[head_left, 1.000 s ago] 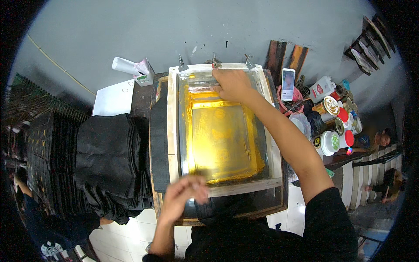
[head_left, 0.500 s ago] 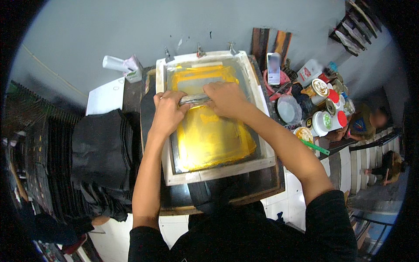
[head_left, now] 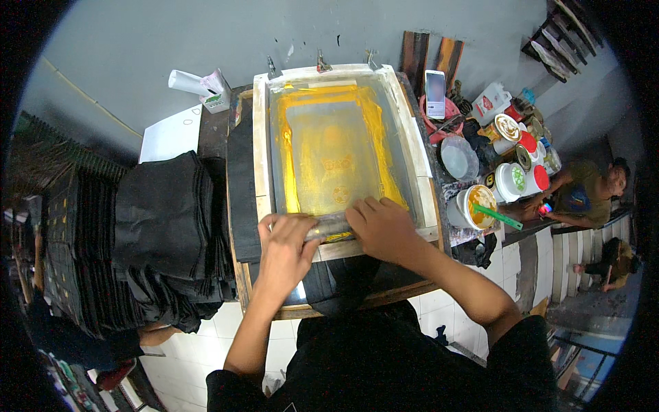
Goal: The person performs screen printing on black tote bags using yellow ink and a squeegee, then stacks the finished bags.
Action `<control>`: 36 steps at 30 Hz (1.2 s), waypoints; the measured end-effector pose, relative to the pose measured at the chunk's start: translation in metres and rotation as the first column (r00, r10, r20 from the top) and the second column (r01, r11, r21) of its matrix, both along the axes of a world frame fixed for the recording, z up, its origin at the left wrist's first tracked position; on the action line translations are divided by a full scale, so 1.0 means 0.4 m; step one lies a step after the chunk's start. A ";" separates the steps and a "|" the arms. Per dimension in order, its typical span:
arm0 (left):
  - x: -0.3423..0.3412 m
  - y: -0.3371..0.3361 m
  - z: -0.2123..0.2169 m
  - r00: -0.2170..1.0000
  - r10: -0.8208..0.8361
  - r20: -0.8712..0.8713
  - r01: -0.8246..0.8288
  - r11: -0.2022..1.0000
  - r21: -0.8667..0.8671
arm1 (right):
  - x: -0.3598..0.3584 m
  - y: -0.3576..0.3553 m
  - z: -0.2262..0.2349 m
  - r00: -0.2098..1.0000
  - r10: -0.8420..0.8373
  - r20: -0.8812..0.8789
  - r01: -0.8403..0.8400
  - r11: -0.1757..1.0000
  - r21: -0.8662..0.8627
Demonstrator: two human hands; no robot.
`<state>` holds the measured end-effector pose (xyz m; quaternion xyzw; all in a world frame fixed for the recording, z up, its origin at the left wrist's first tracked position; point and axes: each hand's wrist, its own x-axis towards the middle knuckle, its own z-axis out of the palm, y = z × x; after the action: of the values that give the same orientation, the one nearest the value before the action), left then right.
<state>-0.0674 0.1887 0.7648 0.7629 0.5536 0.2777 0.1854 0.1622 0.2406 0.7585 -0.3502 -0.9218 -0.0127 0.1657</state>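
A framed printing screen [head_left: 262,147] lies on the table in front of me, its mesh smeared with yellow ink [head_left: 374,127] that is thickest along the sides and top. Across the mesh's near end rests a squeegee [head_left: 329,225]. My left hand [head_left: 285,247] grips its left end and my right hand [head_left: 381,226] wraps round its right end. The blade's lower edge is hidden by the fingers and handle. Black fabric [head_left: 340,278] sticks out from under the near side of the frame.
Tall stacks of black fabric pieces [head_left: 161,213] stand at the left. To the right are tubs, an ink bucket [head_left: 473,209] with a green spatula [head_left: 498,218], and a phone [head_left: 435,93]. Clamps [head_left: 322,62] hold the frame's far edge. Another person [head_left: 583,192] sits at far right.
Both hands have pulled the squeegee from the upper part of the screen toward me, to its near end. The ink over the middle now looks thinner, with a faint design showing.
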 end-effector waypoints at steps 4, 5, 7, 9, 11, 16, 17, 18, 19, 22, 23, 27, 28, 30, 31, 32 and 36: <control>-0.022 -0.070 -0.020 0.994 0.032 -0.109 -0.026 0.998 0.058 | 0.025 -0.055 -0.048 1.000 0.006 0.017 -0.008 0.994 0.113; -0.028 -0.082 -0.031 0.981 0.097 -0.170 -0.085 0.994 0.075 | 0.027 -0.059 -0.052 1.000 -0.002 0.009 0.001 0.991 0.135; -0.049 -0.104 -0.088 0.928 0.231 -0.290 -0.208 0.972 0.110 | 0.029 -0.061 -0.045 0.999 0.008 -0.048 -0.002 0.992 0.125; -0.076 -0.116 -0.113 0.938 0.238 -0.252 -0.164 0.946 0.281 | 0.039 -0.047 -0.014 0.989 0.024 -0.147 -0.013 0.997 0.076; -0.088 -0.122 -0.114 0.945 0.265 -0.193 -0.149 0.872 0.467 | 0.048 -0.053 0.014 0.970 0.030 -0.240 0.009 0.987 0.159; -0.053 -0.040 0.040 0.904 0.384 0.185 -0.414 0.686 0.598 | 0.051 0.020 0.231 0.939 0.072 -0.336 0.066 0.922 0.381; -0.030 -0.009 0.060 0.850 0.288 0.441 -0.505 0.685 0.525 | 0.044 0.055 0.276 0.933 0.103 -0.344 0.067 0.891 0.450; -0.027 0.020 0.072 0.782 0.202 0.589 -0.533 0.707 0.466 | 0.035 0.089 0.328 0.940 0.104 -0.325 0.079 0.861 0.502; -0.023 0.043 0.078 0.683 0.111 0.722 -0.546 0.733 0.405 | 0.030 0.123 0.379 0.948 0.099 -0.303 0.091 0.826 0.555; -0.103 0.106 -0.030 0.800 0.596 0.070 -0.594 0.803 -0.045 | 0.031 0.220 0.503 0.947 0.058 -0.317 0.130 0.832 0.539; -0.105 0.122 -0.077 0.744 0.633 -0.213 -0.658 0.750 -0.068 | 0.033 0.250 0.538 0.945 0.049 -0.323 0.148 0.816 0.559; -0.127 0.149 -0.110 0.720 0.655 -0.229 -0.691 0.708 -0.147 | 0.000 0.328 0.662 0.957 -0.138 -0.256 0.196 0.957 0.214; -0.134 0.159 -0.111 0.737 0.645 -0.201 -0.675 0.714 -0.185 | 0.006 0.342 0.673 0.940 -0.071 -0.333 0.171 0.944 0.282; -0.148 0.167 -0.117 0.752 0.639 -0.161 -0.658 0.738 -0.147 | 0.004 0.369 0.695 0.940 -0.072 -0.334 0.186 0.928 0.322; -0.155 0.167 -0.117 0.758 0.638 -0.134 -0.651 0.728 -0.217 | 0.000 0.386 0.703 0.939 -0.070 -0.337 0.191 0.920 0.341; -0.166 0.165 -0.113 0.762 0.639 -0.105 -0.639 0.714 -0.287 | -0.003 0.408 0.710 0.930 -0.053 -0.363 0.181 0.927 0.328; -0.195 0.134 -0.061 0.759 0.472 0.448 -0.444 0.879 -0.175 | 0.006 0.463 0.736 0.936 -0.055 -0.348 0.196 0.903 0.382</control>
<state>-0.1453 0.2425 0.7404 0.5062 0.6676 0.4776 0.2646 0.1646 0.4257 1.0531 -0.3639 -0.8328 -0.1584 0.3860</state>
